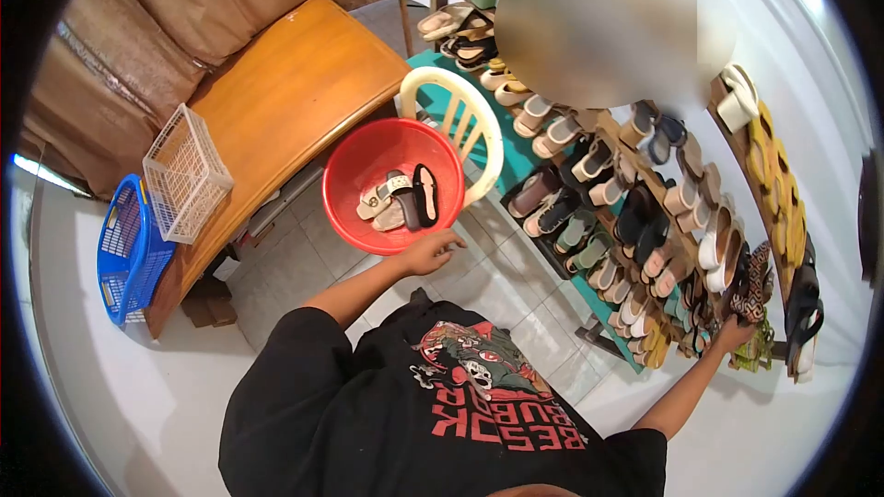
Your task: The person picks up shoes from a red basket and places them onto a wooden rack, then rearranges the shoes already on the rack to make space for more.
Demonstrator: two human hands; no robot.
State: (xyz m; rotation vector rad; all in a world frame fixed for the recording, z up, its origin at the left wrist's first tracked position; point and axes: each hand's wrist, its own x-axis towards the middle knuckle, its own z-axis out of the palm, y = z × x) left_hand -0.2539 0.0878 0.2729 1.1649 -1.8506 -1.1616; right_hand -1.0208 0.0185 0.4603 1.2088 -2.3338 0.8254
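Note:
My left hand (431, 252) hangs just outside the near rim of a red basin (343, 212), its fingers loosely apart and nothing in them. Inside the basin lie a black flat shoe (424, 195), a dark slide sandal (402, 201) and a light sandal with a round ornament (374, 202). On the far right, my right hand (734, 335) reaches to the lower end of the shoe rack. Its fingers close on a dark brown patterned shoe (757, 287), partly hidden by the hand. Green strappy sandals (757, 350) sit just beside that hand.
A white plastic chair (490, 143) stands behind the basin. Left is a wooden table (267, 97) with a white crate (189, 175); a blue basket (132, 258) is beside it. Rows of shoes (589, 193) fill the slanted rack over a teal board (433, 63). A blurred area covers the rack's top.

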